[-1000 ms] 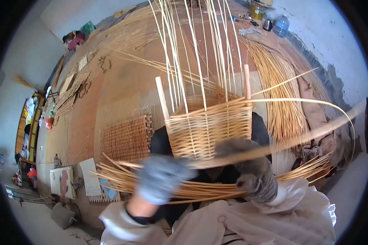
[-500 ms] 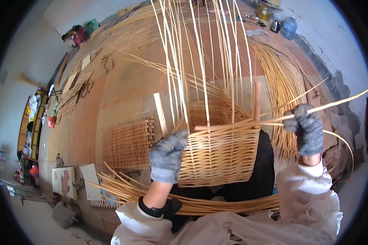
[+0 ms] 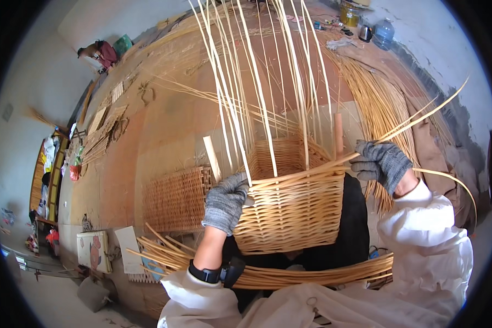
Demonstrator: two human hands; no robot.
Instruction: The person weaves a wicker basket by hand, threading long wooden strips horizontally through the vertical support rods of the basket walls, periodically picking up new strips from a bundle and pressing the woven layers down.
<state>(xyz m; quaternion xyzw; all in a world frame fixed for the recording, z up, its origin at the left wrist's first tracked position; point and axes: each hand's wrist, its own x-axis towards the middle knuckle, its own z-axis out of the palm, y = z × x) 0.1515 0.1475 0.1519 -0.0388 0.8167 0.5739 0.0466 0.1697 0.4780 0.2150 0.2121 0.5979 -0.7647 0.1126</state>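
Observation:
A half-woven wicker basket (image 3: 287, 214) rests at my lap, with tall pale upright stakes (image 3: 263, 104) rising from its rim. Wooden posts stand at two corners, a light one (image 3: 212, 158) on the left and a reddish one (image 3: 338, 135) on the right. My left hand (image 3: 225, 202), in a grey knitted glove, grips the basket's front left corner at the rim, its thumb hidden. Beyond the right corner, my gloved right hand (image 3: 384, 165) is closed on a willow rod (image 3: 440, 112) that runs along the front rim. Another rod (image 3: 451, 177) curves down behind that hand.
Loose willow rods (image 3: 311, 277) lie across my lap. A larger bundle (image 3: 374, 104) spreads on the floor at right. Left of the basket lies a flat woven panel (image 3: 174, 198). A person (image 3: 101, 54) sits far left; a kettle (image 3: 365, 34) and water jug (image 3: 384, 34) stand far right.
My right hand has come left and closer to the basket's right corner. The rod now lies along the front rim, and its thick end no longer sticks out in front.

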